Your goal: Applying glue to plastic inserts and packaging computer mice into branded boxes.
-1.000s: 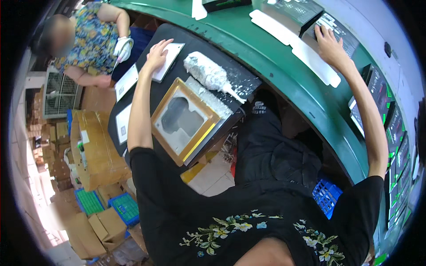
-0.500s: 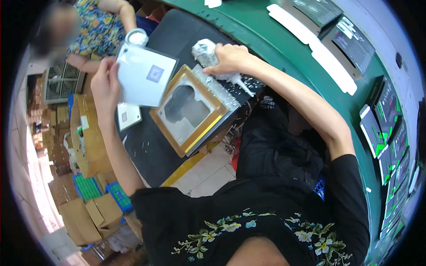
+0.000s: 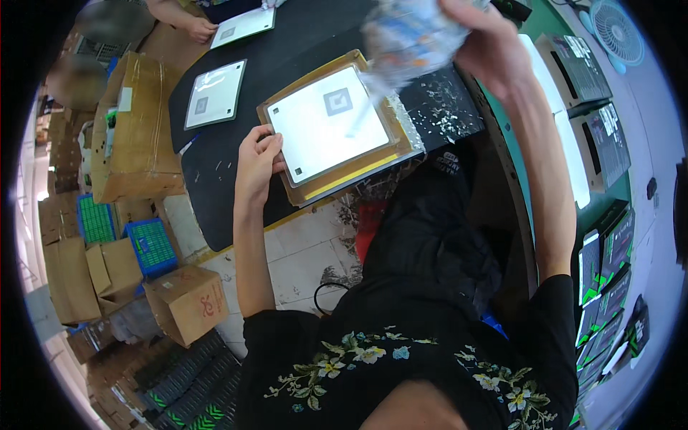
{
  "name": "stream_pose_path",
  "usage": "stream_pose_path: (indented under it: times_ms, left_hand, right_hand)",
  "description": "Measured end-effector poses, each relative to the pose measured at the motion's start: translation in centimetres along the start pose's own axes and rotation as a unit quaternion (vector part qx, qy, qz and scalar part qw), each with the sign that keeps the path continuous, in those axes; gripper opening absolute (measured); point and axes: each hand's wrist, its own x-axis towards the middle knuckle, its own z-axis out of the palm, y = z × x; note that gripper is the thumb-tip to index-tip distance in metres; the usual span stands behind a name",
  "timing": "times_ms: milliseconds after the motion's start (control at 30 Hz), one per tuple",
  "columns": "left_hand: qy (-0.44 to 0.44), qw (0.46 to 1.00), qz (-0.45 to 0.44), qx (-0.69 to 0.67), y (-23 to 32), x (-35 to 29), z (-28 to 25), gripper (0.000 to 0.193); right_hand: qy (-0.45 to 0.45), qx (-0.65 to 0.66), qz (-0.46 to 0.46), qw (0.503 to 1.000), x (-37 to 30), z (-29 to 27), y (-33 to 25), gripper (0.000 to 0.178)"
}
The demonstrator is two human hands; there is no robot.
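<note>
A white square panel with a grey square mark lies on the brown-edged frame at the table's near edge. My left hand pinches the panel's left edge between thumb and fingers. Above the panel's far right corner, my right hand is closed round a bulky bundle wrapped in crinkled clear plastic. A thin pale nozzle-like tip extends from the bundle down over the panel; motion blurs it, and I cannot tell whether it touches. What is inside the wrapping is unclear.
A second white panel lies on the black table, left of the frame. Across it, another person's hand touches a third panel. White scraps litter the right side. Cardboard boxes stand at left.
My left hand has lowered the panel from the air onto the frame. My right hand has lifted the wrapped bundle off the table's right side and over the panel. The view has shifted.
</note>
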Motion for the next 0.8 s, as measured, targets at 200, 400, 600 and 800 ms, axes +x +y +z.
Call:
stream_pose_path:
  times_ms: [200, 400, 600, 800]
  left_hand:
    - [-0.014, 0.999, -0.004, -0.035, -0.3, 0.0, -0.3, 0.025]
    - [-0.013, 0.999, 0.004, -0.047, -0.3, 0.7, 0.5, 0.023]
    - [0.01, 0.999, 0.011, -0.029, -0.6, 0.7, -0.2, 0.023]
    - [-0.011, 0.999, 0.004, -0.031, 1.1, 1.2, 1.3, 0.031]
  right_hand:
    - [0.047, -0.242, -0.04, 0.968, 1.1, 2.4, 9.3, 0.048]
    - [0.109, -0.189, -0.044, 0.975, 4.3, 0.6, 10.7, 0.043]
    - [0.085, -0.25, -0.03, 0.964, 1.7, 0.1, 7.8, 0.042]
    - [0.204, -0.2, -0.1, 0.953, 3.4, -2.0, 5.6, 0.043]
